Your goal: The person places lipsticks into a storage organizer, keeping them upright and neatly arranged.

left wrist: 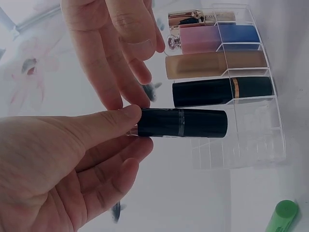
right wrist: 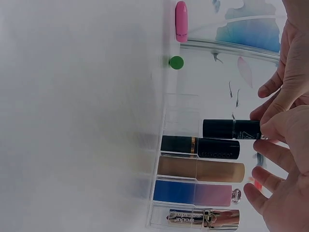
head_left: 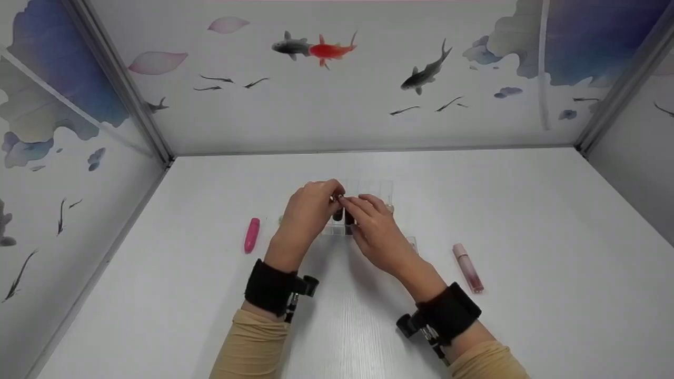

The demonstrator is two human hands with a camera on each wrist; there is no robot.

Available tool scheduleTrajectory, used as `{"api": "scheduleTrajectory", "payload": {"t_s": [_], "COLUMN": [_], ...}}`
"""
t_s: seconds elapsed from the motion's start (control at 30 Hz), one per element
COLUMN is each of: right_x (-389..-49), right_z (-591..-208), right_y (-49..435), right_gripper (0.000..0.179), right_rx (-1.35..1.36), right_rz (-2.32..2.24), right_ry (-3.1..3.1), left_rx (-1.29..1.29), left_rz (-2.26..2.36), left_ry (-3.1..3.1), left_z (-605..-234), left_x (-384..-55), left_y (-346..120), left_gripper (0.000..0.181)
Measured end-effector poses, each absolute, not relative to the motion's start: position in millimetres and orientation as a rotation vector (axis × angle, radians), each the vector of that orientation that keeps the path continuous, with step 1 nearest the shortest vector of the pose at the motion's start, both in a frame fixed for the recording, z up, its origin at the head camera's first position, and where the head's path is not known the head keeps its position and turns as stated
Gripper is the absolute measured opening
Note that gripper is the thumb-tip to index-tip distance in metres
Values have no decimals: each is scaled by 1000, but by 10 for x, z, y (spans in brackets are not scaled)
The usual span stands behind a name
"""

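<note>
In the left wrist view, my left hand (left wrist: 63, 159) pinches the top end of a black lipstick (left wrist: 203, 123) between thumb and fingers. Its lower end is level with the front rim of a clear divided organizer (left wrist: 282, 121). My right hand (head_left: 382, 231) reaches in from the other side, fingers extended, with fingertips right at the lipstick's top. Standing in the organizer next to it are a second black lipstick with a gold band (right wrist: 217, 148), a beige-brown tube (right wrist: 219, 170), a pink-and-blue tube (right wrist: 212, 193) and a gold lipstick (right wrist: 227, 219).
A bright pink tube (head_left: 252, 236) lies on the white table (head_left: 337, 337) left of the hands. At right lies a pink lip gloss (head_left: 467, 267). A green-capped item (left wrist: 285, 212) is beside the organizer. Printed panels (head_left: 368, 121) wall the table's back and sides.
</note>
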State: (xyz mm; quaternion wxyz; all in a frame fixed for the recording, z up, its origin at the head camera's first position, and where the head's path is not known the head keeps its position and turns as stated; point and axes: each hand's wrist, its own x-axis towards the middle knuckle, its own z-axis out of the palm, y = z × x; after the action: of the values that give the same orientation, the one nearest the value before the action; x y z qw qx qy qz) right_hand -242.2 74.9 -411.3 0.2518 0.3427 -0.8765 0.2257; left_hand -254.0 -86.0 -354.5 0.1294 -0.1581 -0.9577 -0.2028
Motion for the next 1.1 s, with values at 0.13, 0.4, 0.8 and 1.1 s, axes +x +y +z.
{"api": "scheduleTrajectory", "payload": {"t_s": [0.13,0.4,0.8,1.1], "right_x": [-2422,-2433,-2416,-2380], "right_z": [-4112,-4127,-4141,-4160], "right_y": [747,756,747,737], "right_gripper": [50,47,43,45], "right_rx": [928,939,909,891], "right_rz": [605,580,432,423], "right_ry": [-2382,-2364,-2420,-2481], "left_rx": [-463,-480,-493,-471], "left_rz": [-599,-604,-622,-622], "left_ry": [-2783,-2797,-2815,-2840], "left_z": [-3549,-3580,-3623,-3652], "left_x": [-2537,-2552,-2583,-2587], "left_y": [-859,-850,-846,-838], "left_gripper": [16,17,15,16]}}
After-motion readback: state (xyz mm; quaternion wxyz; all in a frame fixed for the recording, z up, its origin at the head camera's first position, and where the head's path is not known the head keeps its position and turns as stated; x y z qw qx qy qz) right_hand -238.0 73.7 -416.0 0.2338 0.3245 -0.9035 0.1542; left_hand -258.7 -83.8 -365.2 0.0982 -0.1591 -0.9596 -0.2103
